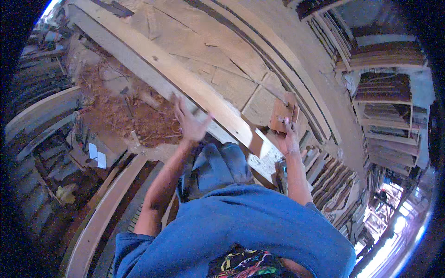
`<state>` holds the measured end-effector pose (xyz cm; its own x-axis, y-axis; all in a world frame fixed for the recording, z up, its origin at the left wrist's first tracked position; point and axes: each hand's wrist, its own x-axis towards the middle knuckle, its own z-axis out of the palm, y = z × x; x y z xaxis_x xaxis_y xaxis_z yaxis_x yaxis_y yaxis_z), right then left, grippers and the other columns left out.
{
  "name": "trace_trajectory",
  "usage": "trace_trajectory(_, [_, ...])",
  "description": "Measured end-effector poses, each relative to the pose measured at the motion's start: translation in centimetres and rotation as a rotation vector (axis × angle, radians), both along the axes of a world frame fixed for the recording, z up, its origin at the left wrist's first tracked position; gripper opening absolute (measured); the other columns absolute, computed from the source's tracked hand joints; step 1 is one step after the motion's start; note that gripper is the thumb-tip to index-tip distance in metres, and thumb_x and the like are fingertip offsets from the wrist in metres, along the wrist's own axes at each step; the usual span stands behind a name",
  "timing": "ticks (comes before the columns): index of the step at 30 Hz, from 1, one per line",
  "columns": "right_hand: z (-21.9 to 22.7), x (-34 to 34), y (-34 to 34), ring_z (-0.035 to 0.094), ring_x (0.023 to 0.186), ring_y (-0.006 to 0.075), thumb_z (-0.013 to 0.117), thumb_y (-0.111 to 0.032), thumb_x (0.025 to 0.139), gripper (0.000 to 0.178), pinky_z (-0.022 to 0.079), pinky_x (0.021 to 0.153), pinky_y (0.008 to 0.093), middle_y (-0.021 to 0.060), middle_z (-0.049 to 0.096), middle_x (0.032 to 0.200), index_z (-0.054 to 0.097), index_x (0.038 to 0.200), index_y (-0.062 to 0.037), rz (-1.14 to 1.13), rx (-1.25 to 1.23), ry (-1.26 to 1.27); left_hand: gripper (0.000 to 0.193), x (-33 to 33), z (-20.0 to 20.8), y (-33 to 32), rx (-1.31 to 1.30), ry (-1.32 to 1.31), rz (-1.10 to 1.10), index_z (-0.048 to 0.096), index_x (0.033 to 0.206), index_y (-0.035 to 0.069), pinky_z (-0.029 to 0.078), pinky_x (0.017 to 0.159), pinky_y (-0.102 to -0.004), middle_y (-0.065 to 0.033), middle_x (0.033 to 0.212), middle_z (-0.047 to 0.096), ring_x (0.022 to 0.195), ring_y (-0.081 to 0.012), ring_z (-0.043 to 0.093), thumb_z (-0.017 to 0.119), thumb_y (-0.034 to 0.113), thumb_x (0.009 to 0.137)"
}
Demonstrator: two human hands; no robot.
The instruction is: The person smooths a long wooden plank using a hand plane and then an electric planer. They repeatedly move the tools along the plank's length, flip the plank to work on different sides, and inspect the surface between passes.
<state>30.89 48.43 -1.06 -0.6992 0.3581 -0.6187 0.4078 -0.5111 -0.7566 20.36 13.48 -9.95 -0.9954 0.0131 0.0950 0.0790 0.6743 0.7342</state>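
Observation:
A long pale plank [194,88] runs from the far left down toward my right side, in front of my body. My left hand [191,123] is at the plank's near edge, fingers spread and slightly blurred, holding nothing; I cannot tell whether it touches the wood. To the right of the plank's near end, my right hand [291,140] has its fingers closed on a reddish-brown wooden block [279,112] with a slimmer upright piece on it. The block's exact kind is unclear. Beside that end lies a white-speckled board [269,155].
A broad sawdust-covered wooden surface [208,46] stretches beyond the plank. Reddish shavings [125,104] cover the ground at left. Stacked boards [336,183] lie at right, near shelves of timber [387,99]. More long boards [109,208] lie at lower left, near white papers [96,155].

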Motion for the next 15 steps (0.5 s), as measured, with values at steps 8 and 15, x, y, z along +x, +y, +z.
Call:
trace_trajectory(8, [2.3, 5.6, 5.6, 0.067, 0.109, 0.0229, 0.077, -0.042, 0.094, 0.068, 0.050, 0.100, 0.0368, 0.0135, 0.071, 0.121, 0.057, 0.138, 0.0050, 0.540, 0.588, -0.313, 0.158, 10.6, -2.1, 6.7, -0.263, -0.180, -0.328, 0.005, 0.160, -0.011, 0.000, 0.123, -0.0671, -0.0337, 0.169, 0.000, 0.156, -0.0527, -0.007, 0.071, 0.090, 0.059])
trace_trajectory(15, [-2.3, 6.5, 6.1, 0.056, 0.134, 0.0264, 0.080, -0.041, 0.091, 0.076, 0.040, 0.116, 0.0395, 0.0150, 0.062, 0.141, 0.050, 0.150, -0.0032, 0.910, 0.671, -0.071, 0.149, 11.2, -3.6, 8.3, -0.416, -0.050, -0.158, 0.014, 0.161, -0.009, 0.002, 0.124, -0.0652, -0.0265, 0.171, 0.007, 0.159, -0.0434, 0.000, 0.067, 0.090, 0.063])
